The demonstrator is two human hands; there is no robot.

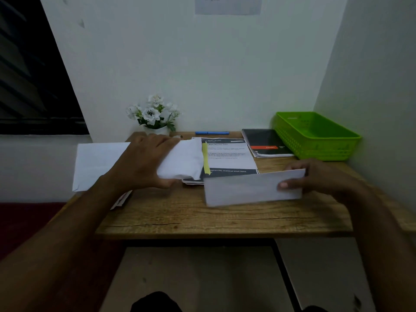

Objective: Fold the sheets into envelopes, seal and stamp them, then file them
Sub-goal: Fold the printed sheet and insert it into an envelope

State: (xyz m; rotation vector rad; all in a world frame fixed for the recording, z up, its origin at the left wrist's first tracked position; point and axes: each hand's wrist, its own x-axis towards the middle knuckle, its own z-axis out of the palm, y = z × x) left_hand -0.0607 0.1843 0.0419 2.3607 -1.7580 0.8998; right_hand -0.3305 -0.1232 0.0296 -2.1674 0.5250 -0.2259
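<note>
My left hand (146, 162) grips a stack of white envelopes (184, 158) that lies across the left part of the wooden desk (202, 217) and juts past its left edge. In my right hand (319, 179) a folded white sheet (249, 188) is pinched at its right end, thumb on top, and held just above the desk. A printed sheet (229, 156) lies flat behind it, with a yellow strip (205, 158) along its left side, partly under the envelopes.
A green plastic basket (315, 136) stands at the back right corner. Beside it lies a dark booklet (265, 143). A blue pen (211, 132) and a pot of white flowers (155, 115) sit against the back wall. Another paper (121, 199) pokes out under my left forearm.
</note>
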